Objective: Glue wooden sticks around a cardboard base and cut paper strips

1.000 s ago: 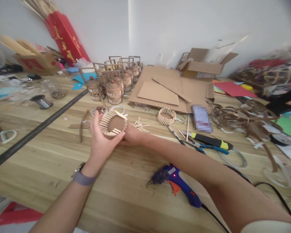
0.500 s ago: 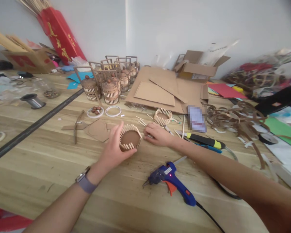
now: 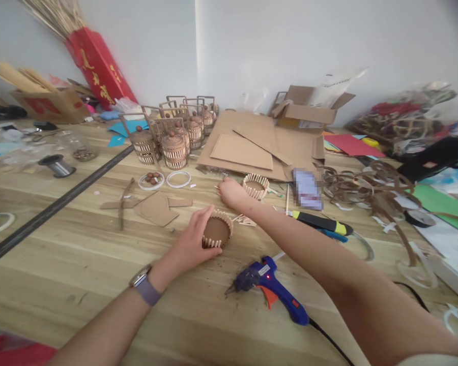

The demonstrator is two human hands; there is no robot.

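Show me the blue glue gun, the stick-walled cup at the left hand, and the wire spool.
Blue glue gun [image 3: 279, 290], head view: on the upper handle.
Stick-walled cup [image 3: 216, 232], head view: on the brown inner floor.
Wire spool [image 3: 57, 166], head view: on the wound middle.

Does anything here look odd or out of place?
The blue glue gun lies on its side on the table, red light lit, no stand visible, which seems odd. Loose sticks lie scattered beside the stick-walled tray in the left hand, and brown strips lie tangled at right.
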